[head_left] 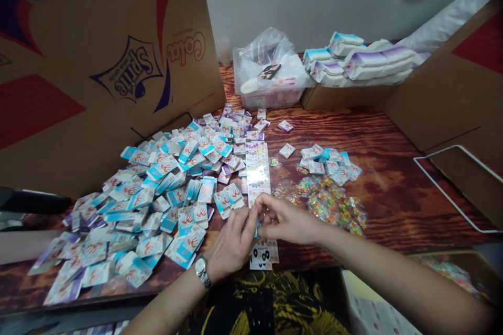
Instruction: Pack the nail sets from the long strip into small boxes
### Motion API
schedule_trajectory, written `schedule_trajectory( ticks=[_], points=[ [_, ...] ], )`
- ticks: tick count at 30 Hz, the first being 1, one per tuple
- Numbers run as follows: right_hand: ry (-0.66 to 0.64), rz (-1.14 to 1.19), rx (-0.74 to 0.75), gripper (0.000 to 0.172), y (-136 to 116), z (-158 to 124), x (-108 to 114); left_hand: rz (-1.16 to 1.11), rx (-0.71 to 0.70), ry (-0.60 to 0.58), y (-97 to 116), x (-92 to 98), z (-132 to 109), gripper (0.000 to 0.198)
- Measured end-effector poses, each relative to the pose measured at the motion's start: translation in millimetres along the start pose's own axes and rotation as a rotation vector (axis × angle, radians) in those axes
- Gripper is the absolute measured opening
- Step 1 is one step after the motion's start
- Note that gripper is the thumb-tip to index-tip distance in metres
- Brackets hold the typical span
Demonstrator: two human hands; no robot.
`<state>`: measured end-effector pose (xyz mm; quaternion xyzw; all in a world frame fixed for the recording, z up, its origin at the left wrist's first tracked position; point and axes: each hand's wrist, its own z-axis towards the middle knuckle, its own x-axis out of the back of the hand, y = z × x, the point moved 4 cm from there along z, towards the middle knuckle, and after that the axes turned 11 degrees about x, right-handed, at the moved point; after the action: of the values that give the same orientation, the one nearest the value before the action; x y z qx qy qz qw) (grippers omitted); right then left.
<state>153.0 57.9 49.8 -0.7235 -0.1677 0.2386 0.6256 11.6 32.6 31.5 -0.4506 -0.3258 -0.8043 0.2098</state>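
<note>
My left hand [232, 245], a wristwatch on its wrist, and my right hand [288, 220] meet above the table's front edge. Both have their fingers closed around a small white-and-blue box [257, 228], mostly hidden by the fingers. Beneath and beyond them lies a long sticker sheet [258, 167], with a strip of large black-and-white eye prints [261, 255] nearer to me. A big heap of small printed boxes [157, 204] spreads to the left. To the right lie clear bags of coloured beads [326, 201], and behind these a small group of boxes [334, 163].
A large cardboard carton [110, 89] walls off the left. At the back stand a clear plastic tub [271, 95] and a carton of stacked flat packs [353, 93]. Another carton [448, 99] rises at right, near a white wire frame [451, 193].
</note>
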Motion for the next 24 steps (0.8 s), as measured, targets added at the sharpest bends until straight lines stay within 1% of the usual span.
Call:
schedule_trajectory(
  ticks=[4,8,13,17,20,24],
  points=[
    [0.044,0.150,0.019,0.025,5.6,0.4,0.9,-0.051,0.109,-0.033,-1.2,-0.4,-1.9,0.069],
    [0.102,0.227,0.036,0.025,10.6,0.5,1.2,-0.075,0.148,-0.015,0.2,2.6,-0.1,0.070],
    [0.130,0.237,0.025,0.028,10.5,2.3,0.9,-0.114,0.137,-0.014,1.7,2.6,0.6,0.070],
    [0.128,0.258,0.017,0.029,11.0,2.8,0.3,-0.138,0.153,-0.012,1.5,1.1,0.2,0.070],
    [0.124,0.253,0.031,0.027,10.3,2.8,0.4,-0.102,0.126,0.002,1.3,0.6,0.5,0.072],
    [0.124,0.194,0.036,0.024,8.1,5.2,1.5,0.000,0.053,-0.002,1.5,0.5,-0.2,0.071]
  ],
)
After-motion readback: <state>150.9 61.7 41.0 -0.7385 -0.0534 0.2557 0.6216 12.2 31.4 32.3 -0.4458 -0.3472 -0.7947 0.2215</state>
